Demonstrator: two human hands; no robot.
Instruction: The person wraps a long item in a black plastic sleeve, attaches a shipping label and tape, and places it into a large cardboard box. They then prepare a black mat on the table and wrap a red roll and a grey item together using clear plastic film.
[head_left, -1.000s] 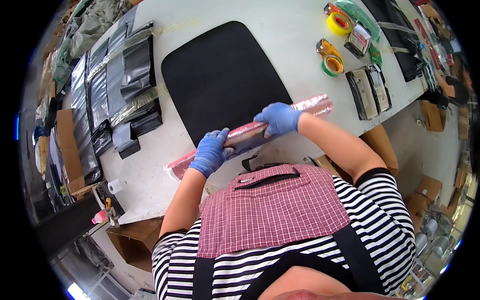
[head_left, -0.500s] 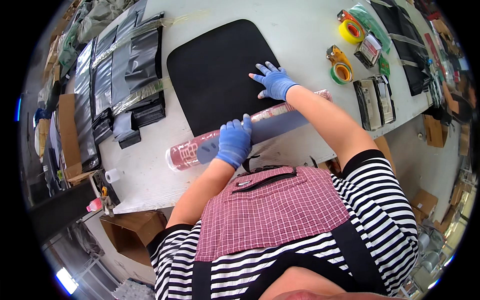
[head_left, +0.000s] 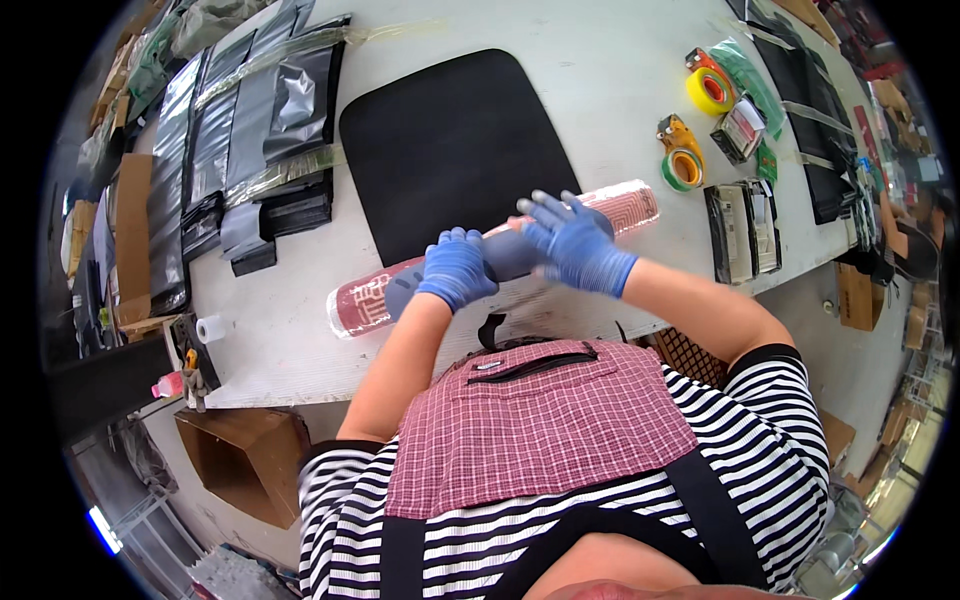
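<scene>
A long, slender roll (head_left: 628, 210) with a red-and-white pattern under clear, shiny plastic is lying on the white tabletop (head_left: 270, 340), between the person's torso and a flat black sheet (head_left: 455, 145) with rounded far corners. Its long axis is running crosswise and slanting: one end is pointing left and toward the person, the other right and away. A smooth blue-grey layer (head_left: 512, 255) is covering its middle stretch, leaving both patterned ends showing.

The left blue-gloved hand (head_left: 460, 270) is lying palm down across the roll, left of its middle, fingers reaching over the far edge; whether it is gripping or only pressing, I cannot tell. The patterned left end is sticking out beyond this hand. The right blue-gloved hand (head_left: 578, 245) is spreading its fingers, slightly blurred, over the roll right of the middle, not clenching it; the roll's right end is extending past it.
</scene>
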